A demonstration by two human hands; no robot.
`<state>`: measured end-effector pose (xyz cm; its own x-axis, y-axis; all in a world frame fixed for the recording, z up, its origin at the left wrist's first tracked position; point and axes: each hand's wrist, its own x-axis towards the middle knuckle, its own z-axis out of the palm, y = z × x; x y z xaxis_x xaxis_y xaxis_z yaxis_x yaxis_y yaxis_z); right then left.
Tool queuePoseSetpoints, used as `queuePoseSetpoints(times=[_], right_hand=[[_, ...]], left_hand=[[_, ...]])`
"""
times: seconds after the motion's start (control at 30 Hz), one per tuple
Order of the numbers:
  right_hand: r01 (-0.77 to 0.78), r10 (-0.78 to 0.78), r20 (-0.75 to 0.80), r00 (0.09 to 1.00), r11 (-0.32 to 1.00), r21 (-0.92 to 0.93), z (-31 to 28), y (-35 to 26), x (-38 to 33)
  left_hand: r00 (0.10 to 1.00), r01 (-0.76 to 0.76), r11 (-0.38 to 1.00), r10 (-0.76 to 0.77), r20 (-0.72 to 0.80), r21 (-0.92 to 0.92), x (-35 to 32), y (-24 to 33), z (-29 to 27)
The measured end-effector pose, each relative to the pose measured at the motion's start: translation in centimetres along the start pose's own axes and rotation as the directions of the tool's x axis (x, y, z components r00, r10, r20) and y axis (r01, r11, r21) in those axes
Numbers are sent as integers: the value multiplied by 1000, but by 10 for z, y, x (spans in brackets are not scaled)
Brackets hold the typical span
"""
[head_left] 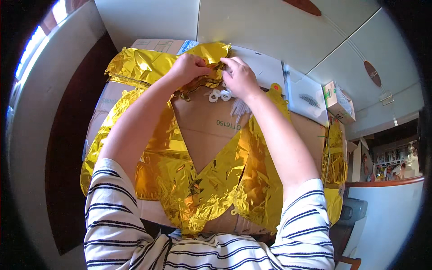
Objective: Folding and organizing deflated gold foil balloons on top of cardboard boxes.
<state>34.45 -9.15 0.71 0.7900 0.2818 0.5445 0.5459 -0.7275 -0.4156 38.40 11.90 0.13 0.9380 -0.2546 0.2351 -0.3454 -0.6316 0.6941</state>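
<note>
Both my arms reach to the far side of the cardboard, where my hands work on a crumpled gold foil balloon [139, 63]. My left hand [191, 69] is closed, its thumb and fingers pinching the foil. My right hand [242, 77] pinches the same foil's edge near its upper right end; the fingertips partly hide the spot. Just below the hands lie white rings [214, 96], perhaps small ribbon rolls, and a bundle of thin clear straws [240, 109]. A larger flat gold foil balloon [202, 189] spreads in a V shape nearer my body, with creases across it.
Cardboard [202, 128] lies under everything. More gold foil [334, 162] hangs at the right edge. A clear plastic bag [306, 96] and a green-and-white box [338, 101] stand at the far right. Pale cabinet doors [265, 27] rise behind; a dark chair [353, 211] is at lower right.
</note>
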Motion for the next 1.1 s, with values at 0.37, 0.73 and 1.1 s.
queuePoseSetpoints(times=[0.37, 0.73, 1.1], right_hand=[[278, -198, 256, 946, 901, -332, 9, -7, -3], [194, -59, 373, 926, 921, -337, 58, -33, 51], [66, 102, 509, 855, 951, -301, 46, -45, 53]], left_hand=[[969, 182, 760, -245, -16, -624, 14, -33, -9], [875, 159, 810, -380, -299, -565, 9, 13, -73], [684, -198, 971, 37, -728, -136, -48, -10, -379]])
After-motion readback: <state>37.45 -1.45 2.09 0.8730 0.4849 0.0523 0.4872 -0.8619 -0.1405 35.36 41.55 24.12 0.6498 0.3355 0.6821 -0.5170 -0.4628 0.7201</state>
